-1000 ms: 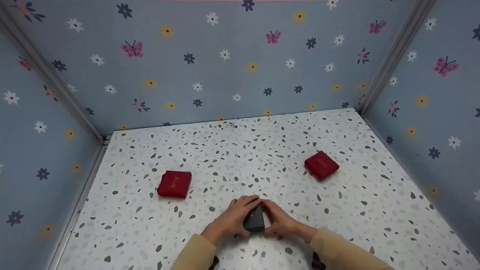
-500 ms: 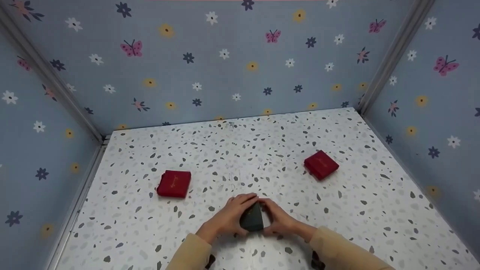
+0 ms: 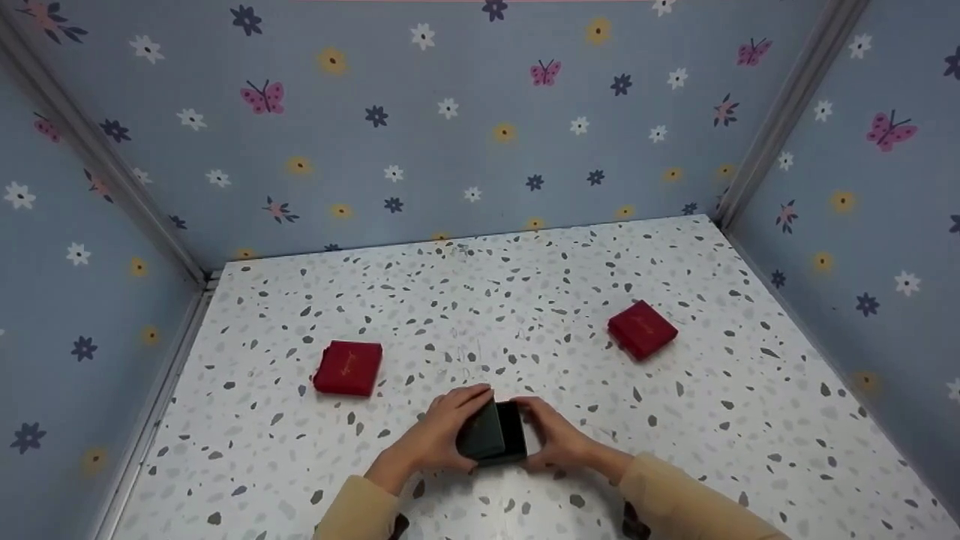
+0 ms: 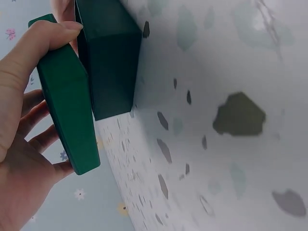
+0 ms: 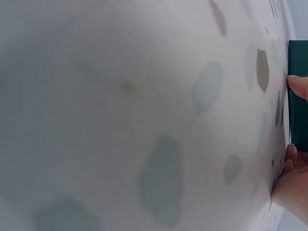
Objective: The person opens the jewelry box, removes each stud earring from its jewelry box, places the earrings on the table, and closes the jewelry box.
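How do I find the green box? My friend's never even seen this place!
Start at the white speckled table and look along its near side for the left hand and right hand. Between them is the green box, its lid tilted partly open. It's dark green, while the red boxes lie farther back with no hand on them.

Beige sleeves (image 3: pixel 694 499), a dark piece (image 3: pixel 635 523) under each

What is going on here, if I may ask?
A person's left hand grips the tilted lid of a partly open green box, while the right hand holds its base on the table. One red box lies farther back on the left and another on the right, untouched by either hand.
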`<state>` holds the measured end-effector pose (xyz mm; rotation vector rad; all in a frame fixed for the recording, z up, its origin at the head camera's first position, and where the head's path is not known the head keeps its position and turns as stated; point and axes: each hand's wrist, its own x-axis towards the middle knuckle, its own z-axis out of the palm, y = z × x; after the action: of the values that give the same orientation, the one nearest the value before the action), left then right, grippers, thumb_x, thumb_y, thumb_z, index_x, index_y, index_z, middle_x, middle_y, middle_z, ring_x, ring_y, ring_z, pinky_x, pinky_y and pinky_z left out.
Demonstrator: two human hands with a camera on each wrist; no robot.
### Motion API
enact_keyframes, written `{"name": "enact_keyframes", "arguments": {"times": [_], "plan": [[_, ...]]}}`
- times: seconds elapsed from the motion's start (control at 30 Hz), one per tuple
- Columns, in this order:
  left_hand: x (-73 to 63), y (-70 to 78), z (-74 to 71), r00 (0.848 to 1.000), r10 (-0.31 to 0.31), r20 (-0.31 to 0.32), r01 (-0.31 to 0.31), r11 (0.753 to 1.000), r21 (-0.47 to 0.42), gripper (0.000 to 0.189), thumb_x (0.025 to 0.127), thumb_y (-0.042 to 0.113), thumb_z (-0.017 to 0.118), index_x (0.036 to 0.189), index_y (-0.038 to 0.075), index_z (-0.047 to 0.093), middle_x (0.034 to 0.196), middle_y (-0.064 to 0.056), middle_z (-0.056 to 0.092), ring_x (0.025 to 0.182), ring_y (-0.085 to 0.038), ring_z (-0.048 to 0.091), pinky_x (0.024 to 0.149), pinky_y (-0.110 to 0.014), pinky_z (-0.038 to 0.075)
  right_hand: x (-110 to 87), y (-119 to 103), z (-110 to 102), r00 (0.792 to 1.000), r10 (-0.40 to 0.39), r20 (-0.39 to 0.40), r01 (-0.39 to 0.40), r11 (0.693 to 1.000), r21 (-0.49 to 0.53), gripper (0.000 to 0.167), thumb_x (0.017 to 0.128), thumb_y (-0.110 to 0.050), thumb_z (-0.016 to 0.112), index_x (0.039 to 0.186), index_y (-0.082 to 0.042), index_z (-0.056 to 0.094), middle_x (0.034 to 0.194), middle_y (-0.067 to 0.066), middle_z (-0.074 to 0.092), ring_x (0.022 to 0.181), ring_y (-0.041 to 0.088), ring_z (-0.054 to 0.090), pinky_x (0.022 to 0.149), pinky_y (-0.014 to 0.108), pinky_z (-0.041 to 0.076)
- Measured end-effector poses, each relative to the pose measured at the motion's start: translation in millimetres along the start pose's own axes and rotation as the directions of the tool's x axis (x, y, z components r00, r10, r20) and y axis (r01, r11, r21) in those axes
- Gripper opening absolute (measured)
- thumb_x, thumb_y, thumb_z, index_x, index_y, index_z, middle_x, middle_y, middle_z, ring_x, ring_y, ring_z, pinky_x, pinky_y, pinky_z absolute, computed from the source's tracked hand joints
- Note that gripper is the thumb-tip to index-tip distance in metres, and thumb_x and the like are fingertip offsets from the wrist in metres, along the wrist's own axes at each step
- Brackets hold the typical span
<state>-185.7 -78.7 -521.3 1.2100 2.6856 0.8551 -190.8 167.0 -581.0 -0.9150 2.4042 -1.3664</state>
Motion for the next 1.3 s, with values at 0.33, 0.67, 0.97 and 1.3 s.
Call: {"name": "enact_keyframes", "arguments": {"times": [0.33,0.67,0.97,1.3], "plan": [[-18.9,-9.7,-8.2,0.998,-0.055,-0.015,0.055,0.998,0.004,0.100,0.054,0.025,0.083,0.137,0.004,0.030,0.140,-0.009,0.027,0.125,-0.024,0.027,0.096,-0.045,0.027,-1.6,-4.8,-0.2,0.999,0.053,-0.003,-0.053,0.999,0.006,0.091,0.056,-0.005,0.079,0.132,-0.005,0.028,0.125,0.003,0.040,0.110,0.017,0.040,0.095,0.031,0.032],[-36.0,-17.9,-12.7,0.992,-0.123,0.016,0.123,0.992,-0.022,0.097,0.057,0.023,0.081,0.138,0.005,0.030,0.140,-0.008,0.026,0.125,-0.024,0.027,0.096,-0.046,0.028,-2.0,-4.3,0.1,0.999,0.035,-0.013,-0.035,0.999,0.004,0.091,0.056,-0.005,0.079,0.132,-0.004,0.029,0.123,0.004,0.042,0.108,0.017,0.042,0.094,0.032,0.033],[-48.4,-30.2,-6.8,0.987,-0.153,0.054,0.155,0.987,-0.029,0.101,0.055,0.028,0.082,0.137,0.003,0.029,0.140,-0.011,0.027,0.124,-0.027,0.028,0.097,-0.047,0.028,-4.5,-34.0,-5.1,1.000,0.017,-0.025,-0.017,1.000,0.020,0.086,0.057,0.004,0.077,0.129,0.006,0.029,0.120,0.015,0.044,0.105,0.027,0.043,0.093,0.036,0.033],[-52.5,-38.1,-0.6,0.981,-0.175,0.086,0.175,0.985,0.007,0.100,0.058,0.036,0.080,0.137,0.002,0.030,0.140,-0.011,0.029,0.125,-0.029,0.028,0.098,-0.046,0.025,-1.4,-11.6,-0.2,0.999,0.049,-0.020,-0.049,0.999,-0.007,0.091,0.055,-0.002,0.079,0.131,-0.002,0.029,0.120,0.005,0.044,0.104,0.019,0.043,0.093,0.033,0.033]]}}
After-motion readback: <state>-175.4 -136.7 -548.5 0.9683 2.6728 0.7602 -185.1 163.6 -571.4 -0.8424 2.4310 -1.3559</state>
